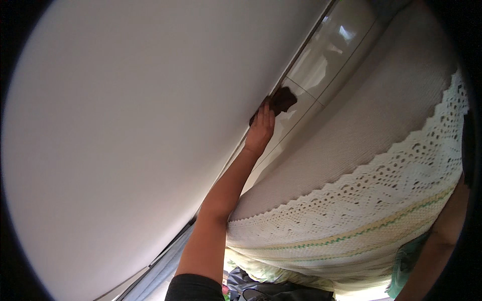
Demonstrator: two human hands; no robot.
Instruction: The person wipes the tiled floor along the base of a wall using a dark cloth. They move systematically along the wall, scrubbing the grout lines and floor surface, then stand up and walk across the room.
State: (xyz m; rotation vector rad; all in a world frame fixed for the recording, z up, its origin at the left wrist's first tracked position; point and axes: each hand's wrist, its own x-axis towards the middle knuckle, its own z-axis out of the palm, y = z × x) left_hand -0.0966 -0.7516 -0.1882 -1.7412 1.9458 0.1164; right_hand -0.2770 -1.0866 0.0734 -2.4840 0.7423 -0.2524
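My left hand reaches down into the narrow gap beside a white wall. Under its fingers is a dark brown cloth, pressed along the line where the wall meets the glossy tiled floor. Part of the cloth spreads out past the fingertips onto the tiles. My right hand is out of view; only part of that arm shows at the right rim, over the woven cover.
A large piece of furniture, draped in a beige woven cover with a white lace border, lines the gap's right side. A green cloth lies near my right arm. Dark fabric and grey-blue fabric show at the bottom.
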